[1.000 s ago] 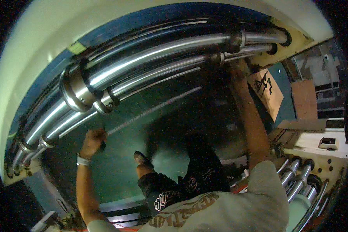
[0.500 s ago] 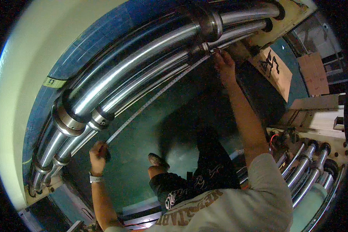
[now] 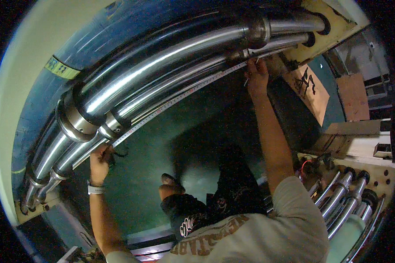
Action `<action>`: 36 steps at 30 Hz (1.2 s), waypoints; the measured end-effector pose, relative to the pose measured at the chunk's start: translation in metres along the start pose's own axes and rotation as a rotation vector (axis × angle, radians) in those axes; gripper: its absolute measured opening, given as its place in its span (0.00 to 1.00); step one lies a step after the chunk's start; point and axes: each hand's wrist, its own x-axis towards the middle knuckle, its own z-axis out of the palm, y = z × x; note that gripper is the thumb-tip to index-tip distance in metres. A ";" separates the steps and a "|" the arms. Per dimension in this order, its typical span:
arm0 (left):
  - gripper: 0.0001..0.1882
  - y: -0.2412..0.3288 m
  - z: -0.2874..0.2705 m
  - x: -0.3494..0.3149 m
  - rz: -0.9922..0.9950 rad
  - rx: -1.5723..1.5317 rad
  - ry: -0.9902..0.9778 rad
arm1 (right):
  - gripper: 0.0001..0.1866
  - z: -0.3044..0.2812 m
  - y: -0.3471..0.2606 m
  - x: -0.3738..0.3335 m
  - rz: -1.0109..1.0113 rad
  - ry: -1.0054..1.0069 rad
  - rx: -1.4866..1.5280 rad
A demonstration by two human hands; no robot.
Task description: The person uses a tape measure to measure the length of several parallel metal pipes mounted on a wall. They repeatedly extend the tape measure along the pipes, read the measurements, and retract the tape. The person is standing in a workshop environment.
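Observation:
A pale tape measure is stretched between my two hands, close along the lower polished steel rod. My left hand is closed at its near left end, by the small collar; something dark in the fingers may be the tape's case. My right hand pinches the far end of the tape, beside the far small collar. A thin white piece, too small to name, sticks out below the right fingers. Above lies a thicker steel rod with wide collars.
A curved blue surface with a yellow label runs behind the rods. A cream end plate stands at the far right. A cardboard sheet lies at right, and more steel rods are at lower right. Green floor lies below.
My left hand has moved up toward the rods, bringing the tape close alongside the lower rod. My right hand has stayed by the far collar. The view has shifted slightly.

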 end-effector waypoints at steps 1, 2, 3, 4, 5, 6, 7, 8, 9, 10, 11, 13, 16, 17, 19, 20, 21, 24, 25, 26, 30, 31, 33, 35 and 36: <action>0.02 0.002 0.001 0.003 0.020 0.034 0.009 | 0.06 -0.004 0.000 0.001 0.017 -0.025 -0.032; 0.04 0.007 -0.002 0.003 0.085 0.000 -0.010 | 0.05 -0.006 0.002 0.003 0.005 -0.037 0.002; 0.05 0.019 -0.007 0.006 -0.079 -0.075 -0.106 | 0.05 -0.006 0.005 0.004 -0.007 -0.049 0.037; 0.06 0.015 -0.006 0.004 -0.081 -0.048 -0.068 | 0.04 -0.006 0.008 0.005 -0.019 -0.062 0.071; 0.06 0.009 -0.005 0.002 -0.085 -0.022 -0.027 | 0.03 -0.009 0.014 0.010 -0.039 -0.043 0.085; 0.07 -0.022 -0.012 -0.003 -0.014 -0.045 0.007 | 0.03 -0.008 0.027 0.015 -0.046 -0.043 0.119; 0.07 -0.033 -0.014 -0.003 0.003 -0.025 -0.001 | 0.03 -0.011 0.039 0.021 -0.047 -0.045 0.143; 0.07 -0.040 -0.018 -0.004 0.021 0.002 -0.010 | 0.03 -0.030 0.043 0.032 0.063 -0.182 0.287; 0.09 -0.018 -0.015 -0.004 0.116 0.211 0.056 | 0.03 -0.048 0.046 0.038 0.136 -0.243 0.371; 0.10 -0.003 -0.021 -0.006 0.012 0.311 -0.018 | 0.03 -0.056 0.048 0.035 0.175 -0.272 0.395; 0.11 -0.007 -0.020 -0.001 0.023 0.256 -0.002 | 0.03 -0.060 0.046 0.032 0.161 -0.258 0.335; 0.12 -0.020 -0.016 0.006 0.143 0.228 -0.048 | 0.04 -0.073 0.036 0.023 0.095 -0.210 0.182; 0.08 -0.026 -0.015 0.011 0.185 0.213 -0.116 | 0.04 -0.068 0.025 0.015 0.046 -0.230 0.025; 0.08 -0.025 -0.017 0.011 0.206 0.181 -0.140 | 0.05 -0.068 0.022 0.015 0.036 -0.246 -0.009; 0.09 -0.019 -0.021 0.015 0.133 0.156 -0.158 | 0.05 -0.067 0.020 0.018 0.017 -0.269 -0.067; 0.10 -0.013 -0.023 0.013 0.106 0.190 -0.167 | 0.06 -0.071 0.018 0.019 0.003 -0.271 -0.108; 0.10 -0.007 -0.023 0.015 0.081 0.222 -0.178 | 0.06 -0.074 0.017 0.021 -0.018 -0.272 -0.161; 0.10 -0.005 -0.023 0.025 0.074 0.158 -0.205 | 0.07 -0.083 0.013 0.024 -0.169 -0.222 -0.452; 0.11 0.001 -0.023 0.025 0.025 0.201 -0.206 | 0.07 -0.085 0.013 0.025 -0.246 -0.200 -0.582; 0.11 -0.005 -0.022 0.026 0.049 0.208 -0.185 | 0.08 -0.086 0.013 0.026 -0.329 -0.182 -0.733; 0.12 0.000 -0.026 0.038 0.023 0.189 -0.225 | 0.09 -0.086 0.006 0.039 -0.641 -0.164 -1.301; 0.12 -0.002 -0.030 0.043 0.016 0.182 -0.215 | 0.09 -0.082 0.002 0.048 -0.713 -0.173 -1.431; 0.12 -0.003 -0.036 0.048 0.046 0.125 -0.187 | 0.10 -0.082 -0.001 0.054 -0.828 -0.208 -1.634; 0.11 -0.001 -0.040 0.049 0.041 0.135 -0.204 | 0.11 -0.079 -0.003 0.060 -0.931 -0.247 -1.790; 0.12 0.012 -0.046 0.048 0.025 0.167 -0.238 | 0.11 -0.079 -0.004 0.061 -0.982 -0.267 -1.854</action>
